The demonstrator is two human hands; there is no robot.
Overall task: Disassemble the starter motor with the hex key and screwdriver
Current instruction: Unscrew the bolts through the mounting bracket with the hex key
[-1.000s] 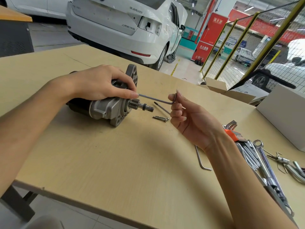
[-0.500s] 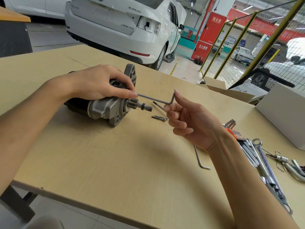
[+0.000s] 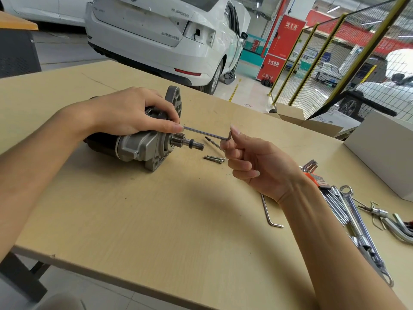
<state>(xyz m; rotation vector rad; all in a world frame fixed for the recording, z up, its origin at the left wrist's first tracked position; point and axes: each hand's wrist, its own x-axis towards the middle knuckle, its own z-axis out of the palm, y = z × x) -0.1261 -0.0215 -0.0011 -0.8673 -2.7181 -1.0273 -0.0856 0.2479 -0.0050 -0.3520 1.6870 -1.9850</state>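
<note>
My left hand (image 3: 125,113) curls over the grey cast-metal starter motor with its black body (image 3: 138,142), holding it on its side on the pale wooden table (image 3: 156,220). My right hand (image 3: 257,162) pinches the bent end of the thin steel L-shaped hex key (image 3: 207,133) between thumb and forefinger, the other fingers loosely curled, its long arm reaching to the motor's housing by my left fingertips. Two loose steel bolts (image 3: 214,159) lie just beside the motor's toothed shaft.

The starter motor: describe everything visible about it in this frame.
The starter motor lies on its side on the wooden table, a black cylindrical body joined to a grey cast-metal nose housing with a holed mounting flange. A toothed pinion and shaft stick out toward the right hand. The left hand grips its top, and a hex key, pinched by the right hand, runs in under the left thumb.
</note>
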